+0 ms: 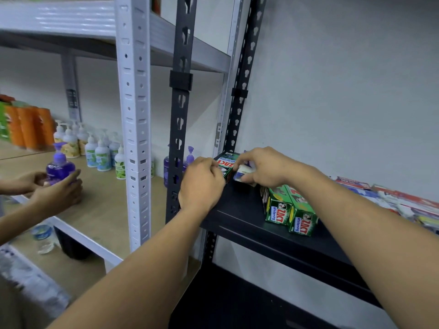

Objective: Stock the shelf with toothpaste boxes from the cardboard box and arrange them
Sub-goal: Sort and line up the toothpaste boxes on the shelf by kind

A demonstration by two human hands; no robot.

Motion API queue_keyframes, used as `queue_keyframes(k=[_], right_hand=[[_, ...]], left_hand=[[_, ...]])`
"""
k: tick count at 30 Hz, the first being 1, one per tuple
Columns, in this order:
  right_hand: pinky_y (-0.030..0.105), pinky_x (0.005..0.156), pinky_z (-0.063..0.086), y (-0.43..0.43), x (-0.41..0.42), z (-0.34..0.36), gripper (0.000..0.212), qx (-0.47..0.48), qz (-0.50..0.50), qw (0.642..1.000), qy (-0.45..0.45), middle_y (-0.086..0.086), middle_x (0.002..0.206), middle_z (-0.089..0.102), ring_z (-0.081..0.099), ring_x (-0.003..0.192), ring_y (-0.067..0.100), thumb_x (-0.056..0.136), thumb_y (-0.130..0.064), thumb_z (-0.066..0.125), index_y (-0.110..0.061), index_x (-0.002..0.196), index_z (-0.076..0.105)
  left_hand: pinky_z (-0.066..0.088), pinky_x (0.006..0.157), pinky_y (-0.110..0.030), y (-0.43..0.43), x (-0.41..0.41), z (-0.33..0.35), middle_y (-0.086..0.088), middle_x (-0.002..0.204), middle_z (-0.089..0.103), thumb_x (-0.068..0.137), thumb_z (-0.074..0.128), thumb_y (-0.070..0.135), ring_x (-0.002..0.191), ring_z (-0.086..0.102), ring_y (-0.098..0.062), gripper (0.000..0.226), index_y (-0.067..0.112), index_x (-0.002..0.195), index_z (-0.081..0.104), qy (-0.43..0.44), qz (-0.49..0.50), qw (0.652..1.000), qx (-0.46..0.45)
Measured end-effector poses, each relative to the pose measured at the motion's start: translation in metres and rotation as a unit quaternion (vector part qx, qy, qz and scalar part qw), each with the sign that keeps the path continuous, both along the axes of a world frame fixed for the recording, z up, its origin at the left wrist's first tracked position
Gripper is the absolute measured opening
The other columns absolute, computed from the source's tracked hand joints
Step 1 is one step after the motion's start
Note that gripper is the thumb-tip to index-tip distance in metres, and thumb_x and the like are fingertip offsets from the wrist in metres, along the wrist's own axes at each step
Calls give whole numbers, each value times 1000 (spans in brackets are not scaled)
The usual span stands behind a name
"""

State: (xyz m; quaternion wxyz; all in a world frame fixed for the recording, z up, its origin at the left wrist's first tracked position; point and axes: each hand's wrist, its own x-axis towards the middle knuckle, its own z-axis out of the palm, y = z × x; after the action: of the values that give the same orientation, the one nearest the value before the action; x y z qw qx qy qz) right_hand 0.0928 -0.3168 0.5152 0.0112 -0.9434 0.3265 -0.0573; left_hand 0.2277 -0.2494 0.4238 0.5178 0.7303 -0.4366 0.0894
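Busy at the far left corner of the black shelf (237,217). Left hand (202,184) there, back toward the camera, fingers curled down over the near end of a green toothpaste box (225,161) and gripping it; that box flat on the black shelf, tight in the far left corner, red lettering upward. Just right of it, right hand (266,167) stretched in over the shelf's middle, thumb and fingertips pinching a white-ended box (242,174) by its end, close against the green one; whether resting on the black shelf or lifted just off it, impossible to tell. Farther right along the shelf, toward its front edge, two green boxes (301,222) side by side and touching, lying lengthwise front to back, printed ends facing out, far ends hidden under the right forearm. At the shelf's right end, a blurred spread of red, white and blue flat packets (401,203). Against the shelf's left edge, a dark upright post (178,115), and beyond that a white rack (135,115) with a wooden board about level with the black shelf: pump bottles (102,155) in rows, orange packs (28,129) farther left, and another person's hands (57,193) wrapped around a purple bottle (59,166).
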Motion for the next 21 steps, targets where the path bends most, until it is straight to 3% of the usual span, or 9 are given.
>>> queue_keyframes(k=[2,6,11,13,15,18,21], right_hand=[[21,67,43,-3,-8,10,26,11,10,1000,-24,-6,96,63,58,77,8,89,-29,70,-33,114,64],[32,91,47,-6,-24,27,23,54,20,996,-63,-3,126,64,61,110,15,90,-24,69,-34,111,66],[30,91,40,-3,-54,52,21,35,14,998,-43,-2,134,59,58,94,2,93,-25,66,-40,108,64],[31,87,43,1,-64,54,21,35,13,999,-24,-10,127,62,61,91,0,92,-28,67,-42,108,63],[30,81,44,8,-69,47,19,32,12,999,-7,-20,104,66,62,86,2,90,-33,68,-42,106,64],[25,63,41,17,-70,28,18,16,-1,999,-36,-16,71,58,57,66,5,84,-48,70,-37,98,64],[27,55,43,13,-71,4,19,7,-11,992,-129,-7,80,65,62,56,17,86,-48,69,-33,92,58]], left_hand=[[38,61,-20,0,0,0,-2,112,68,95,49,25,86,54,-10,26,16,107,70,0,-1,1000,0],[49,68,-26,1,-1,-1,-2,113,70,92,53,32,94,62,-16,29,18,110,71,3,-3,1000,3],[52,72,-28,0,-2,0,-2,113,70,90,53,34,96,63,-19,31,19,109,72,6,-3,1000,0],[54,73,-30,0,-2,0,-2,112,70,89,53,34,96,63,-20,31,19,109,71,5,-1,1000,1],[53,74,-31,1,-2,0,-2,110,70,89,54,34,95,63,-21,30,18,108,71,6,1,1000,1],[47,74,-28,1,-2,-1,-2,109,69,88,54,33,94,62,-22,29,17,105,72,9,6,1000,-1],[44,73,-26,1,-1,-2,-1,111,69,88,54,32,96,61,-22,29,17,106,72,11,-1,1000,-2]])
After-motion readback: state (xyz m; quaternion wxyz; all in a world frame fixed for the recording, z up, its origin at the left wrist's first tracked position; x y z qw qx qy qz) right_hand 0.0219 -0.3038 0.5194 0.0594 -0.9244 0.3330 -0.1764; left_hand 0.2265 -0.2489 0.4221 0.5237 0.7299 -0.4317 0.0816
